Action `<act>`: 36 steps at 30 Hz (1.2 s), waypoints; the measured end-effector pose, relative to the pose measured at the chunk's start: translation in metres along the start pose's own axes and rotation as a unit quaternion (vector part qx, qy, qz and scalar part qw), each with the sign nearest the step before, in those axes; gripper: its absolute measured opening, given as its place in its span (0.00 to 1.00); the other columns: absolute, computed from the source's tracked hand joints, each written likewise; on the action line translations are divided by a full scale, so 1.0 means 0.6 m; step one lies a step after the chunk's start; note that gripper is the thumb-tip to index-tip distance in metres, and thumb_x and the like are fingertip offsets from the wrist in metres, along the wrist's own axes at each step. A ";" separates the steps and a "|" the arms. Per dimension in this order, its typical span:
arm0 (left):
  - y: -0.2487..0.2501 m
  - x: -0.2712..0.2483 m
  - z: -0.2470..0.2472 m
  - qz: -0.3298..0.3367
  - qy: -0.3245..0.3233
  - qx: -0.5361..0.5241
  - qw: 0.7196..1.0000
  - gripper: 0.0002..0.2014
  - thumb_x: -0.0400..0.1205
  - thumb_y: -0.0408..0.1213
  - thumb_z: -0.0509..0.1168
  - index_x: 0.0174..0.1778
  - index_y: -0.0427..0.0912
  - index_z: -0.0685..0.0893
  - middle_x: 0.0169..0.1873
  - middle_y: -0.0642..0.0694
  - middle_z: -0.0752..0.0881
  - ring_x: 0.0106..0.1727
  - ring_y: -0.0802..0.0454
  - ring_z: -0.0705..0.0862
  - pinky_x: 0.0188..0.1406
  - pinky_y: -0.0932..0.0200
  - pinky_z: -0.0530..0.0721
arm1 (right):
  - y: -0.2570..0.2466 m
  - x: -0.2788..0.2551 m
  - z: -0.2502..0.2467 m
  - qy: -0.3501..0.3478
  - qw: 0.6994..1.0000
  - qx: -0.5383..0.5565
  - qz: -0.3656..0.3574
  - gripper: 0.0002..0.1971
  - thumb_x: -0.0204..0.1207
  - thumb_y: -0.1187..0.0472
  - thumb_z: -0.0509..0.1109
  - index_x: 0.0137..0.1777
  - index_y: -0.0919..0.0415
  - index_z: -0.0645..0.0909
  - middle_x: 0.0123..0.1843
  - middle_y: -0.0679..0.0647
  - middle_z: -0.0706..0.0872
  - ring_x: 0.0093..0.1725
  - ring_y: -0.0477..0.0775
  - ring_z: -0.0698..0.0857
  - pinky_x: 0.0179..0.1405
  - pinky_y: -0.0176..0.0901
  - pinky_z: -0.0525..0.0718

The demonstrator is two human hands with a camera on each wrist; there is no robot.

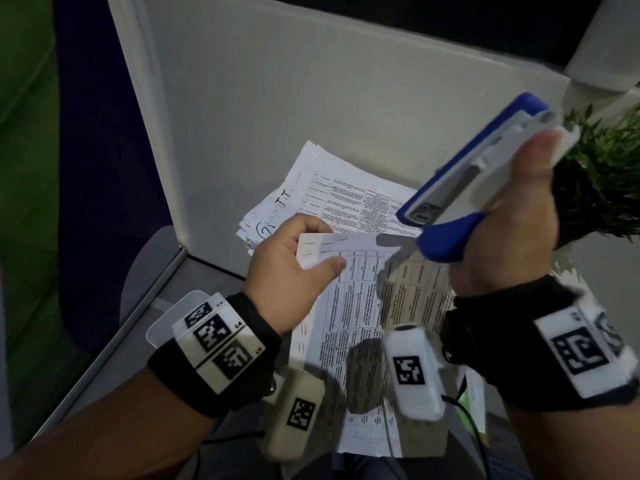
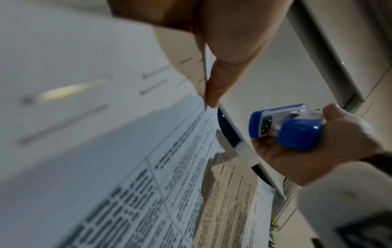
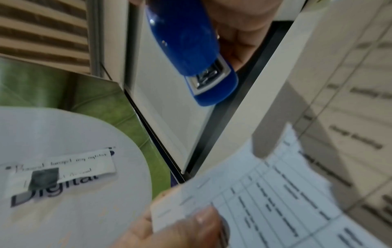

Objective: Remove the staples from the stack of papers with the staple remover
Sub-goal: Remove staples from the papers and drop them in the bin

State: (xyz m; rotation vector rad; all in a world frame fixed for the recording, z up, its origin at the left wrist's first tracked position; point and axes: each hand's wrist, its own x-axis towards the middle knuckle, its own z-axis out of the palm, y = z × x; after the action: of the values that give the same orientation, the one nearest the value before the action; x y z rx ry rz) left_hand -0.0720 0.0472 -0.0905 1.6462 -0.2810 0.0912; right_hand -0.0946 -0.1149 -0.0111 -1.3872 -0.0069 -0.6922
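Observation:
My left hand (image 1: pixel 322 252) pinches the top left corner of a printed set of papers (image 1: pixel 363 306), thumb on top, and holds it up off the desk. Several staples (image 3: pixel 203 182) sit along that corner, beside the thumb (image 3: pixel 197 223). My right hand (image 1: pixel 512 209) grips a blue and white staple remover (image 1: pixel 478 168), raised above and to the right of the corner and apart from the paper. Its metal nose (image 2: pixel 267 125) points down toward the sheets (image 2: pixel 148 167). A loose stack of papers (image 1: pixel 332 188) lies on the desk behind.
A white partition panel (image 1: pixel 277 98) stands behind the stack. A green plant (image 1: pixel 602 168) is close to my right hand. The desk's metal edge (image 1: pixel 114 344) runs along the left, with green upholstery (image 1: pixel 24 202) beyond it.

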 end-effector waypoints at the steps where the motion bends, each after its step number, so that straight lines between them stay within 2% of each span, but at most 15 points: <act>1: -0.001 0.001 0.001 0.007 0.006 0.006 1.000 0.15 0.71 0.29 0.75 0.36 0.55 0.81 0.34 0.57 0.87 0.37 0.54 0.86 0.43 0.48 0.88 | -0.006 0.000 -0.008 0.005 1.000 0.019 0.012 0.28 0.68 0.24 0.62 0.50 0.47 0.83 0.40 0.47 0.86 0.41 0.48 0.87 0.45 0.46 0.87; 3: -0.001 0.002 0.002 0.029 0.015 0.008 0.999 0.14 0.71 0.27 0.75 0.32 0.53 0.83 0.31 0.57 0.87 0.35 0.57 0.84 0.40 0.57 0.86 | -0.014 -0.005 -0.023 -0.031 0.997 0.012 0.062 0.23 0.77 0.33 0.60 0.47 0.49 0.85 0.40 0.55 0.89 0.39 0.53 0.88 0.44 0.49 0.88; 5: -0.002 0.002 0.003 0.081 0.025 -0.012 0.996 0.15 0.70 0.24 0.75 0.29 0.52 0.84 0.31 0.56 0.88 0.36 0.60 0.85 0.41 0.65 0.84 | -0.015 -0.016 -0.030 -0.100 0.985 -0.024 0.138 0.22 0.70 0.32 0.60 0.36 0.44 0.90 0.40 0.57 0.92 0.39 0.56 0.90 0.48 0.56 0.88; 7: -0.007 0.002 0.001 0.181 0.022 -0.003 0.983 0.10 0.69 0.29 0.77 0.30 0.48 0.85 0.34 0.54 0.88 0.38 0.60 0.86 0.41 0.68 0.83 | -0.008 -0.031 -0.036 -0.142 0.971 -0.048 0.186 0.21 0.62 0.30 0.61 0.35 0.40 0.91 0.42 0.56 0.93 0.42 0.58 0.91 0.56 0.66 0.86; 10: -0.013 -0.003 -0.002 0.303 -0.011 0.069 0.950 0.06 0.70 0.33 0.75 0.34 0.45 0.83 0.38 0.49 0.86 0.40 0.61 0.84 0.41 0.71 0.80 | 0.015 -0.051 -0.051 -0.175 0.966 -0.111 0.156 0.31 0.54 0.18 0.65 0.46 0.37 0.90 0.48 0.49 0.93 0.49 0.54 0.91 0.62 0.65 0.83; 13: -0.022 -0.007 -0.004 0.337 -0.036 0.101 0.935 0.06 0.71 0.31 0.74 0.37 0.45 0.83 0.41 0.51 0.84 0.42 0.64 0.83 0.42 0.73 0.79 | 0.031 -0.067 -0.062 -0.156 0.972 -0.119 0.125 0.34 0.55 0.16 0.64 0.47 0.40 0.88 0.50 0.56 0.91 0.51 0.60 0.89 0.61 0.68 0.82; 18: -0.017 -0.007 0.001 0.303 -0.047 0.065 0.950 0.03 0.71 0.35 0.74 0.38 0.44 0.86 0.40 0.50 0.86 0.41 0.60 0.85 0.41 0.68 0.83 | 0.040 -0.079 -0.071 -0.136 0.978 -0.120 0.106 0.41 0.60 0.17 0.64 0.59 0.50 0.84 0.59 0.58 0.89 0.61 0.65 0.85 0.67 0.74 0.76; 21: -0.005 -0.005 0.001 0.163 -0.040 0.004 0.986 0.08 0.72 0.44 0.72 0.37 0.42 0.88 0.35 0.39 0.88 0.36 0.42 0.86 0.34 0.48 0.86 | 0.036 -0.072 -0.064 -0.087 0.984 -0.123 0.095 0.44 0.53 0.15 0.66 0.56 0.50 0.83 0.54 0.54 0.90 0.59 0.63 0.86 0.66 0.72 0.78; 23: 0.001 -0.004 0.003 0.089 -0.022 -0.025 0.995 0.13 0.72 0.49 0.71 0.38 0.41 0.89 0.37 0.32 0.88 0.36 0.36 0.84 0.37 0.38 0.83 | 0.028 -0.063 -0.056 -0.039 0.993 -0.098 0.059 0.44 0.51 0.15 0.66 0.56 0.50 0.80 0.53 0.59 0.88 0.56 0.67 0.85 0.64 0.72 0.79; 26: 0.018 -0.009 0.009 0.085 0.000 -0.039 0.996 0.05 0.74 0.43 0.70 0.39 0.48 0.90 0.40 0.40 0.90 0.39 0.37 0.87 0.41 0.41 0.85 | 0.008 -0.051 -0.038 -0.005 0.997 -0.075 0.008 0.52 0.55 0.15 0.63 0.71 0.53 0.74 0.68 0.72 0.79 0.69 0.73 0.78 0.72 0.70 0.73; 29: 0.026 -0.017 0.011 0.113 0.000 -0.014 0.994 0.04 0.74 0.45 0.70 0.40 0.52 0.88 0.33 0.51 0.90 0.33 0.48 0.86 0.34 0.54 0.87 | -0.013 -0.047 -0.003 0.013 0.996 -0.058 -0.059 0.42 0.60 0.17 0.61 0.63 0.49 0.77 0.61 0.69 0.83 0.64 0.71 0.82 0.68 0.71 0.77; 31: 0.030 -0.023 0.013 0.134 0.004 0.006 0.991 0.06 0.75 0.48 0.67 0.39 0.52 0.87 0.30 0.52 0.87 0.30 0.52 0.83 0.30 0.56 0.85 | -0.018 -0.043 0.013 0.004 0.996 -0.071 -0.061 0.35 0.63 0.18 0.59 0.56 0.44 0.77 0.52 0.57 0.86 0.56 0.63 0.86 0.61 0.62 0.84; 33: 0.032 -0.027 0.017 0.153 0.012 0.014 0.988 0.08 0.77 0.48 0.65 0.41 0.49 0.86 0.33 0.48 0.88 0.33 0.49 0.85 0.31 0.51 0.86 | -0.012 -0.044 0.019 -0.028 0.994 -0.092 -0.057 0.23 0.75 0.27 0.57 0.50 0.46 0.77 0.42 0.45 0.83 0.45 0.47 0.86 0.49 0.41 0.85; 35: 0.030 -0.030 0.021 0.169 0.019 0.022 0.985 0.13 0.78 0.47 0.64 0.41 0.40 0.83 0.36 0.38 0.86 0.37 0.39 0.84 0.34 0.43 0.84 | -0.006 -0.047 0.020 -0.053 0.994 -0.085 -0.041 0.18 0.79 0.39 0.56 0.52 0.51 0.79 0.39 0.42 0.84 0.40 0.37 0.85 0.42 0.29 0.81; 36: 0.029 -0.032 0.022 0.175 0.021 0.026 0.984 0.15 0.79 0.46 0.63 0.41 0.35 0.82 0.36 0.35 0.85 0.37 0.37 0.83 0.34 0.42 0.83 | -0.001 -0.048 0.022 -0.056 0.995 -0.072 -0.030 0.21 0.79 0.41 0.56 0.54 0.57 0.80 0.39 0.44 0.85 0.41 0.40 0.87 0.41 0.31 0.82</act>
State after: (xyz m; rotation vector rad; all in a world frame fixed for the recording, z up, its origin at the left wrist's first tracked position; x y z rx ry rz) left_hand -0.0958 0.0356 -0.0791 1.6297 -0.5385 0.4007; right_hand -0.1129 -0.0905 -0.0193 -1.5692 -0.0887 -0.6738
